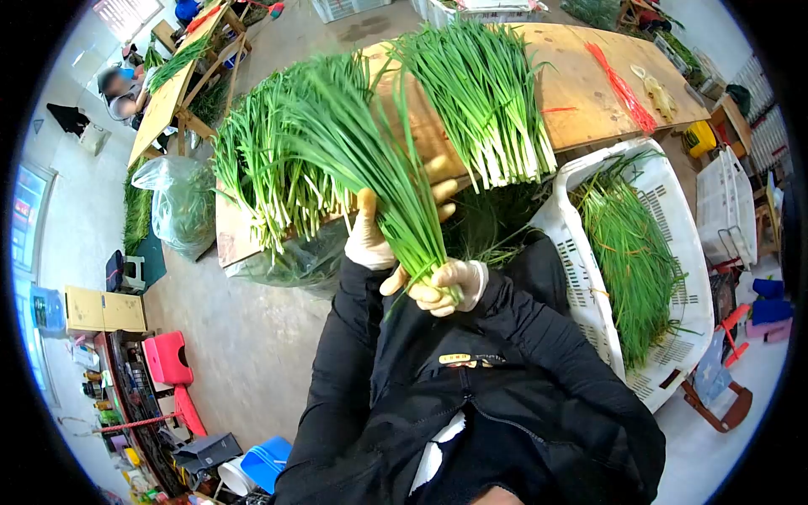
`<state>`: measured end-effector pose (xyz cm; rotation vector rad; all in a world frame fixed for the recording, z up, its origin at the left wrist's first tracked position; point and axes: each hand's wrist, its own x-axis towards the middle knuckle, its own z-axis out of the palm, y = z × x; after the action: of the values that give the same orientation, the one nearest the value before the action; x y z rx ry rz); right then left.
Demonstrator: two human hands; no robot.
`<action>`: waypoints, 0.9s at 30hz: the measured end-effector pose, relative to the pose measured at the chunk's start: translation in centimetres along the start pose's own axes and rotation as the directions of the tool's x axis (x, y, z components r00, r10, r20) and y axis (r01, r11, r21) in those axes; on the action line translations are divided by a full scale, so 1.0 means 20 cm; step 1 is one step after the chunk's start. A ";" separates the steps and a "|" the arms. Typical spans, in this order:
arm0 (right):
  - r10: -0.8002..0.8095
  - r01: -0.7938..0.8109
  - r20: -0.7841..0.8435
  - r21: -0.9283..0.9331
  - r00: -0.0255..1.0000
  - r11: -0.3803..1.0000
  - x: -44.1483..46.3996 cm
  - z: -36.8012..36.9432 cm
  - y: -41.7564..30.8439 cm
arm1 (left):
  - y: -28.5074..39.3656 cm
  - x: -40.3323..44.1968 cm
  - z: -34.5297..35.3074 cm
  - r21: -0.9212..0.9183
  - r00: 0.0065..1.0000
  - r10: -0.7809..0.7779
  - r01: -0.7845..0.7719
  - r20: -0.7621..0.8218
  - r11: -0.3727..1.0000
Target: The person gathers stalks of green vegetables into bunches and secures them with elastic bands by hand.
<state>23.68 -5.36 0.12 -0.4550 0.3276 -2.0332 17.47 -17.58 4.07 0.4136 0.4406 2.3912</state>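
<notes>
A bunch of green chives (383, 189) lies slantwise across both my gloved hands, its leaves fanning up and left over the table. My left hand (370, 238) cradles the middle of the bunch from beneath, thumb on one side and fingers on the other. Lower down, my right hand (450, 286) grips the bunch around its cut stem ends. Beyond my hands, a pile of loose chives (273, 151) covers the left part of the wooden table (581, 93). Another pile of chives (484, 105) lies further right, its pale stems toward me.
Red ties (621, 88) and a pair of gloves (655, 93) lie on the table's right part. A white basket (568, 240) holding chives (627, 252) stands close on my right. A clear plastic bag (181, 202) sits on the floor left. Another person (122, 88) is at a far-left table.
</notes>
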 end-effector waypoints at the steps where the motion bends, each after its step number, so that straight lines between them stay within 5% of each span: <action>1: -0.016 0.016 -0.016 0.022 1.000 1.000 -0.01 0.02 0.03 | -0.01 0.03 0.01 -0.058 1.000 0.029 -0.028 0.005 0.998; 3: -0.040 0.042 -0.039 0.072 0.998 0.997 -0.06 0.01 0.06 | -0.02 0.06 -0.03 -0.131 0.996 0.073 -0.067 0.047 0.989; 5: -0.015 -0.013 -0.214 -0.130 0.977 0.991 -0.15 0.04 0.06 | -0.01 0.08 -0.03 -0.079 0.994 0.097 -0.093 0.041 0.992; 7: 0.100 -0.228 -0.313 -0.403 0.944 0.886 -0.28 0.06 0.06 | 0.04 0.09 -0.02 -0.028 0.995 0.100 -0.101 -0.024 0.995; 9: 0.196 -0.496 -0.555 -0.463 0.809 0.735 -0.41 0.06 0.03 | 0.07 0.08 -0.04 0.006 0.992 0.124 -0.124 -0.033 0.992; 11: -0.157 -0.459 -0.708 -0.593 0.689 0.662 -0.47 0.11 -0.06 | 0.08 0.07 -0.05 0.032 0.990 0.124 -0.123 -0.060 0.992; 12: -0.411 -0.092 -0.545 -0.675 0.730 0.732 -0.47 0.14 -0.07 | 0.07 0.08 -0.06 0.024 0.990 0.124 -0.123 -0.060 0.992; 13: -0.552 -0.009 -0.402 -0.814 0.731 0.581 -0.43 0.18 -0.10 | 0.06 0.08 -0.06 0.016 0.991 0.123 -0.122 -0.058 0.992; 14: -0.636 -0.110 -0.267 -0.955 0.724 0.275 -0.39 0.24 -0.14 | 0.04 0.09 -0.06 0.003 0.991 0.120 -0.120 -0.053 0.993; 15: -0.670 -0.207 -0.112 -0.976 0.733 -0.063 -0.34 0.27 -0.17 | 0.02 0.10 -0.05 0.015 0.991 0.116 -0.115 -0.060 0.993; 17: -0.587 -0.204 0.107 -0.876 0.802 -0.437 -0.23 0.27 -0.22 | 0.00 0.10 -0.01 0.051 0.990 0.091 -0.086 -0.105 0.995; 19: -0.621 -0.107 0.142 -0.932 0.771 -0.346 -0.18 0.24 -0.20 | 0.00 0.10 -0.02 0.044 0.992 0.095 -0.092 -0.087 0.995; 22: -0.494 -0.040 0.135 -0.944 0.859 -0.326 -0.26 0.22 -0.23 | 0.06 0.07 -0.04 -0.020 0.991 0.126 -0.127 -0.042 0.992; 23: -0.460 0.140 0.215 -0.971 0.861 -0.192 -0.29 0.20 -0.21 | 0.09 0.07 -0.05 -0.093 0.990 0.140 -0.138 0.015 0.986; 25: -0.301 0.145 0.095 -0.978 0.949 0.152 -0.43 0.23 -0.18 | 0.14 0.05 -0.06 -0.175 0.984 0.174 -0.165 0.040 0.971; 26: -0.160 0.005 -0.073 -0.899 0.984 0.438 -0.50 0.23 -0.16 | 0.17 0.04 -0.07 -0.223 0.982 0.176 -0.158 0.062 0.962; 27: -0.066 0.017 -0.007 -0.933 0.998 0.360 -0.56 0.19 -0.15 | 0.19 0.03 -0.07 -0.239 0.980 0.193 -0.175 0.055 0.955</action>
<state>28.09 5.76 2.78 -1.1249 1.5872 -1.6958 14.42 -20.19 4.51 0.4550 0.0851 2.5589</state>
